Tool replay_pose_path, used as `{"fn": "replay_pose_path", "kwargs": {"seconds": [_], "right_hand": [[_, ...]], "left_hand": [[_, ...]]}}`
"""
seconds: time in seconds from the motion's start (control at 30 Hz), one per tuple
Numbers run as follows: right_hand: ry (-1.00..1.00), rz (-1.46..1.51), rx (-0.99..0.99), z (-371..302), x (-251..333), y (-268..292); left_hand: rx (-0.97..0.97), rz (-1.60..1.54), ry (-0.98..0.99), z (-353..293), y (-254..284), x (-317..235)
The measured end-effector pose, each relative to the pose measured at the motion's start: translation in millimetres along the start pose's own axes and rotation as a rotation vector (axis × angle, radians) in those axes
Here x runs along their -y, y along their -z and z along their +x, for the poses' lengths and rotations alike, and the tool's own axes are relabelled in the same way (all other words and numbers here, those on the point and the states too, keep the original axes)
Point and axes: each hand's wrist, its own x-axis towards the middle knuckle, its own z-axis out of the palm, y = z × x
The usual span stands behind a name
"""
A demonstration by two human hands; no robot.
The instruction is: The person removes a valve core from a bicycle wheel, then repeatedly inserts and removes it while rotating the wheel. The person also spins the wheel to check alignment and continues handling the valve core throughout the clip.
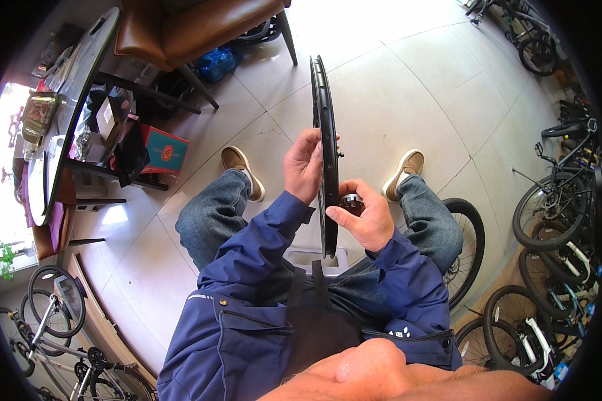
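A black bicycle wheel rim [325,113] without a tyre stands upright and nearly edge-on in front of me, between my knees. Small holes dot its outer face. My left hand [304,166] grips it from the left, and its fingertips show past the right side. Lower down on the right, my right hand [366,217] has its fingers curled about a small dark round piece [351,200], with the thumb against the rim. Whether that piece is a tool or part of the wheel, I cannot tell. A small axle-like end [341,155] sticks out right of the rim.
A pale stool-like base [341,262] shows below the rim. Beside my right leg is a tyred wheel [476,250]. Several bicycles [555,207] line the right side. On the left are a cluttered table [80,73], a brown chair [201,30] and a teal-and-red box [166,150].
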Motion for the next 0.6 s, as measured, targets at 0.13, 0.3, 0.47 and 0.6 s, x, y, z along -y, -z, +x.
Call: {"fn": "replay_pose_path", "kwargs": {"seconds": [0.13,0.3,0.47,0.6], "right_hand": [[-0.011,0.015,0.004,-0.3,0.7,-0.3],[-0.004,0.025,-0.002,0.6,1.3,-0.1],[-0.010,0.032,0.004,0.9,1.3,0.6],[0.000,0.026,-0.004,2.2,0.1,0.2]], "left_hand": [[-0.018,-0.034,-0.018,0.9,-0.3,2.5],[-0.001,-0.014,0.004,2.6,2.7,4.5],[0.019,-0.001,0.002,1.7,1.5,2.7],[-0.024,-0.041,0.010,1.8,-1.5,2.4]]}}
